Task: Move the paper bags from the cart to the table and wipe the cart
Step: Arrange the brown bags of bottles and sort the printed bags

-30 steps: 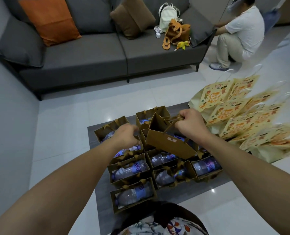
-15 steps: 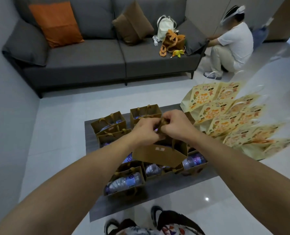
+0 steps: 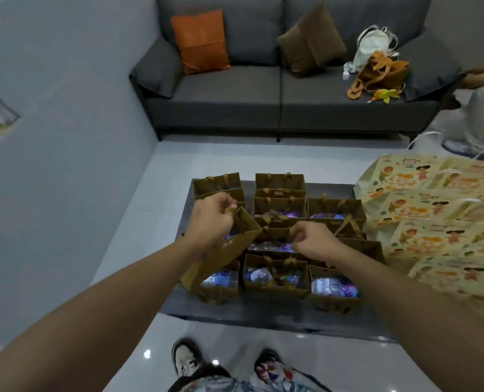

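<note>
Several small brown paper bags (image 3: 280,205), each holding a water bottle, stand in rows on a low dark grey platform (image 3: 235,314). My left hand (image 3: 212,219) grips the ribbon handles of one brown bag (image 3: 223,254), which hangs tilted above the left column. My right hand (image 3: 312,241) is lower, over the middle of the rows. Its fingers pinch the brown handle of a middle-row bag (image 3: 276,236) that still stands on the platform.
A pile of yellow printed bags (image 3: 433,222) covers the platform's right side. A grey sofa (image 3: 235,94) with cushions and bags stands behind. A person (image 3: 483,108) crouches at the right edge. My shoes (image 3: 187,360) are on the glossy white floor.
The lifted brown bag passed from my right hand to my left hand and swung left. My right hand let go and dropped onto a middle bag's handle.
</note>
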Demonstrator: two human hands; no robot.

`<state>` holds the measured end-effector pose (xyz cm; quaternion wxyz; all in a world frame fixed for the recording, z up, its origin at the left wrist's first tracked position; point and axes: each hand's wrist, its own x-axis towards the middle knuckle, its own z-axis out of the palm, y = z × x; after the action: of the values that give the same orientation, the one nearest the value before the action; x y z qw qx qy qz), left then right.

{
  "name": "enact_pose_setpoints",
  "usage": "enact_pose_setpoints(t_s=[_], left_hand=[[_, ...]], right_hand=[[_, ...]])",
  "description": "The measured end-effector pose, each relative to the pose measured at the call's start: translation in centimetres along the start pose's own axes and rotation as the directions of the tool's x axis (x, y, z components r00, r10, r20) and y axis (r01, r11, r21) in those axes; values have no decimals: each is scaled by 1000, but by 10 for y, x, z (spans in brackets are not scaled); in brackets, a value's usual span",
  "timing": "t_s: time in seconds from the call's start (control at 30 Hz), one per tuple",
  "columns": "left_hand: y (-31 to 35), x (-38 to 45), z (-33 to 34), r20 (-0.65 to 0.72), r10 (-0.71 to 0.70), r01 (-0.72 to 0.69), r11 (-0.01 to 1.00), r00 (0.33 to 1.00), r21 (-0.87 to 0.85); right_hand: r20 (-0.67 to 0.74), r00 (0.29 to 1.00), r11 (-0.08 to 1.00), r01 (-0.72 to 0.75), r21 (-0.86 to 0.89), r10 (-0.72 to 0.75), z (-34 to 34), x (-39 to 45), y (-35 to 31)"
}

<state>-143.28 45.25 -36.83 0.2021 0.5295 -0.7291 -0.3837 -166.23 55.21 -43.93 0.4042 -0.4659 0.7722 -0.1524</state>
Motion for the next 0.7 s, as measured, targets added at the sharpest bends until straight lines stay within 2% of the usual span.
enact_pose_setpoints(t_s=[0.1,0.27,0.37,0.47,0.7], left_hand=[[-7,-13,-3,-140,-76,84,995,987,51],[-31,-29,-4,-272,-218,245,967,937,68],[-36,-40,4,-269,-258,286,955,928,71],[-38,-46,14,-257,-285,311,948,923,65],[-45,-49,22,-292,-355,366,930,888,-16]], right_hand=[[137,989,982,-34,-184,60,32,10,38],[297,948,952,-19,-305,114,76,22,75],[289,950,917,6,-399,119,98,36,85],[265,958,907,14,-421,109,116,51,91],[239,949,903,-90,-420,206,135,72,102]])
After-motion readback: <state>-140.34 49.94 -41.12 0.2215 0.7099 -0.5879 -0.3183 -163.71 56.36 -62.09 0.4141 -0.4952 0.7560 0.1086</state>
